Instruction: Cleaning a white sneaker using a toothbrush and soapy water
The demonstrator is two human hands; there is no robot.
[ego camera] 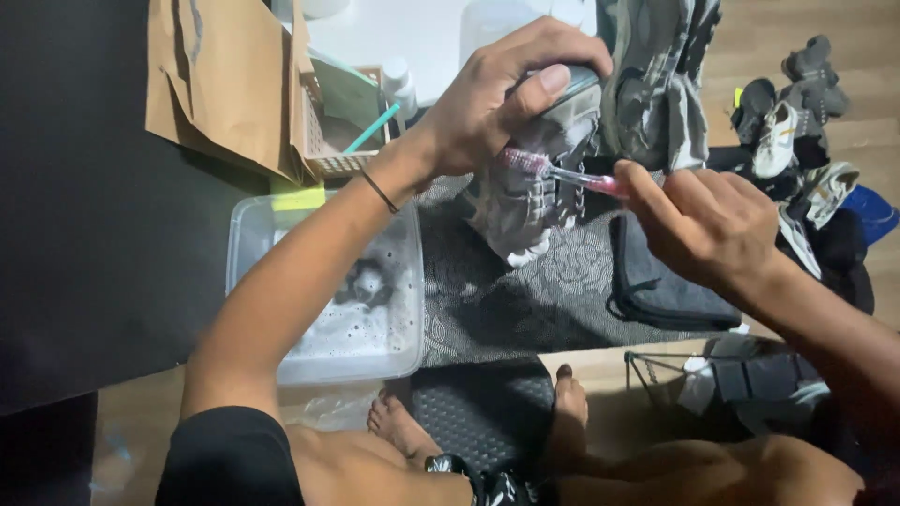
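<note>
My left hand (497, 94) grips a grey sneaker (534, 183) from above, holding it tilted over a dark patterned mat (525, 290). My right hand (698, 220) holds a pink toothbrush (562, 171) by its handle. The bristle end rests against the side of the sneaker, just below my left thumb. A second grey shoe (652, 80) stands behind the first one.
A clear plastic tub (246, 230) of soapy water sits at the left of the mat. A folded dark cloth (656, 281) lies at the right. Brown cardboard (220, 80) and a small basket (333, 141) stand behind the tub. Several shoes (792, 122) lie at the far right. My bare feet (398, 426) rest below.
</note>
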